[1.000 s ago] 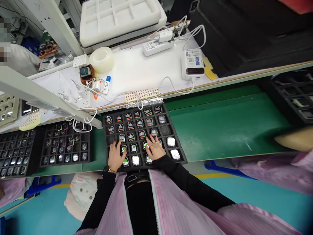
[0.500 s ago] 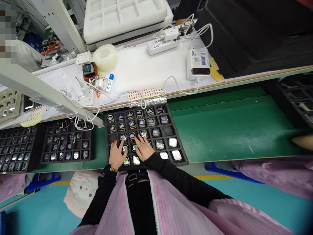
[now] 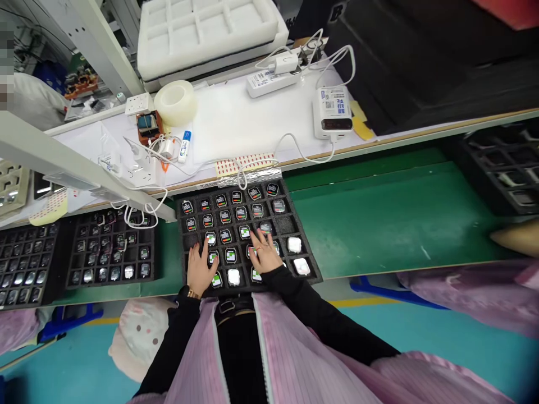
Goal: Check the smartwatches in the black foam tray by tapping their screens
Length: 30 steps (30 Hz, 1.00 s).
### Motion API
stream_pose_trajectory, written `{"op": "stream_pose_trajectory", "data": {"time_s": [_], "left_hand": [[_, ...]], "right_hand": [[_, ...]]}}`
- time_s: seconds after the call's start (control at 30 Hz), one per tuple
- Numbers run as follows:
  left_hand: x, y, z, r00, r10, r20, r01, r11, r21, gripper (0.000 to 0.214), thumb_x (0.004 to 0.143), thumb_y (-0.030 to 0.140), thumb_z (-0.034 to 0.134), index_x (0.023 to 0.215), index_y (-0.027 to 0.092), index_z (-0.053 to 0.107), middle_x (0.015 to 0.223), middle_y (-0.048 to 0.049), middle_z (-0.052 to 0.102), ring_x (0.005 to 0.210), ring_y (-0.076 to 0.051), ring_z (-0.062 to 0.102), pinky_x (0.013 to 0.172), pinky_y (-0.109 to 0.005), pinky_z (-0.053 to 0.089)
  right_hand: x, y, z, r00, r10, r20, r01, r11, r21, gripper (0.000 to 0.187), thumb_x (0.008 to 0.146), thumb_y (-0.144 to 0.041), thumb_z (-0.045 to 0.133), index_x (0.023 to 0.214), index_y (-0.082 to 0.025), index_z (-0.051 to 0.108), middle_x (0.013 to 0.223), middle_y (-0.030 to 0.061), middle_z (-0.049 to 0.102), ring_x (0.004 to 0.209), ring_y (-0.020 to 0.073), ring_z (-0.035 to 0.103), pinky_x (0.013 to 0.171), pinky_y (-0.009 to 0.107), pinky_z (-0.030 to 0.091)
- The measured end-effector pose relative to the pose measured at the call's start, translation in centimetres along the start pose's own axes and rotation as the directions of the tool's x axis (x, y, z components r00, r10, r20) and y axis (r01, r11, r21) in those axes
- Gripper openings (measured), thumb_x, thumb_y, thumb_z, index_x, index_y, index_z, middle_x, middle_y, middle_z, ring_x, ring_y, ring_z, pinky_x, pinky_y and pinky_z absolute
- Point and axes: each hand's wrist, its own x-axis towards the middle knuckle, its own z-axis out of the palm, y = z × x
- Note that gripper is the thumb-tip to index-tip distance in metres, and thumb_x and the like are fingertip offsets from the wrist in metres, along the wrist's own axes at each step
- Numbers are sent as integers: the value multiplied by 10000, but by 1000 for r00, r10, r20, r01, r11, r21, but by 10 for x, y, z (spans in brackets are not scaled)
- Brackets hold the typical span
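A black foam tray (image 3: 291,223) lies on the green belt (image 3: 391,213) in front of me, its cells filled with several small square watch bodies (image 3: 241,212) with lit screens. Two white ones (image 3: 295,244) sit at its right end. My left hand (image 3: 199,268) rests flat on the tray's near left cells, fingers spread. My right hand (image 3: 264,252) lies on the near middle cells, fingers stretched toward a lit watch body. Neither hand grips anything that I can see.
Two more black trays (image 3: 110,252) with parts lie to the left. The white bench behind holds a tape roll (image 3: 175,102), a power strip (image 3: 270,80), a white device (image 3: 332,111) and cables. Another person's hand (image 3: 514,238) shows at the right edge.
My right hand moved left over the tray half a second ago and has now come back right to the middle cells. My left hand stayed in place.
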Motion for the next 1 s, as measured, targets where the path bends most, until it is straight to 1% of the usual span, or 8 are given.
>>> {"op": "stream_pose_trajectory", "data": {"time_s": [0.17, 0.37, 0.43, 0.53, 0.67, 0.8, 0.9, 1.0], "left_hand": [[2, -2, 2, 1000, -25, -11, 25, 1000, -9, 692, 921, 450, 437, 1493, 134, 210, 1385, -217, 436, 1329, -335, 391, 1094, -557, 336], [4, -2, 4, 998, -55, -27, 54, 998, -20, 693, 937, 436, 395, 1490, 79, 177, 1364, -227, 461, 1299, -321, 430, 1098, -531, 344], [5, -2, 3, 998, -57, -29, 57, 998, -21, 691, 941, 437, 388, 1491, 81, 170, 1356, -226, 472, 1290, -316, 439, 1094, -528, 351], [5, 0, 2, 998, -62, -34, 61, 998, -18, 674, 944, 446, 376, 1491, 102, 185, 1357, -214, 472, 1287, -319, 442, 1092, -532, 348], [5, 1, 5, 996, -71, -44, 71, 997, -7, 679, 948, 442, 364, 1489, 76, 177, 1371, -222, 462, 1293, -318, 436, 1102, -517, 340], [5, -2, 11, 995, -90, -47, 91, 996, 18, 671, 955, 428, 339, 1453, -8, 226, 1374, -265, 450, 1297, -334, 430, 1101, -509, 344], [6, -3, 14, 994, -101, -47, 102, 994, 34, 643, 963, 422, 311, 1421, -29, 288, 1345, -270, 476, 1290, -334, 435, 1101, -503, 344], [7, -2, 14, 992, -111, -51, 113, 993, 42, 626, 969, 416, 288, 1413, -25, 312, 1330, -261, 487, 1282, -327, 442, 1106, -494, 337]], "right_hand": [[-7, 30, -10, 991, 107, -77, -110, 993, -37, 557, 939, -210, 308, 1456, -2, 312, 1329, 192, 536, 1381, 323, 307, 1116, 624, 206], [-8, 46, -17, 986, 133, -103, -135, 991, -7, 514, 936, -227, 304, 1378, -4, 440, 1260, 185, 592, 1302, 334, 429, 1105, 637, 222], [-6, 41, -18, 992, 94, -81, -91, 995, 31, 510, 945, -220, 299, 1395, -16, 425, 1237, 173, 611, 1290, 317, 447, 1112, 638, 213], [-1, 20, -17, 998, -63, -5, 63, 994, 87, 500, 958, -222, 310, 1401, -22, 426, 1261, 166, 598, 1319, 298, 416, 1129, 609, 226], [11, -22, -7, 963, -237, 127, 224, 968, 112, 509, 970, -227, 313, 1412, 12, 400, 1338, 161, 539, 1402, 277, 275, 1161, 542, 228], [23, -46, 9, 957, -231, 176, 220, 972, 80, 526, 971, -242, 341, 1409, 46, 389, 1407, 175, 462, 1427, 295, 191, 1183, 506, 187], [22, -47, 15, 960, -207, 189, 198, 978, 65, 577, 947, -270, 416, 1390, 99, 387, 1403, 235, 440, 1411, 345, 216, 1164, 545, 211], [16, -37, 13, 966, -187, 181, 180, 982, 52, 624, 940, -279, 433, 1403, 128, 340, 1421, 254, 406, 1420, 345, 185, 1169, 542, 203]]}}
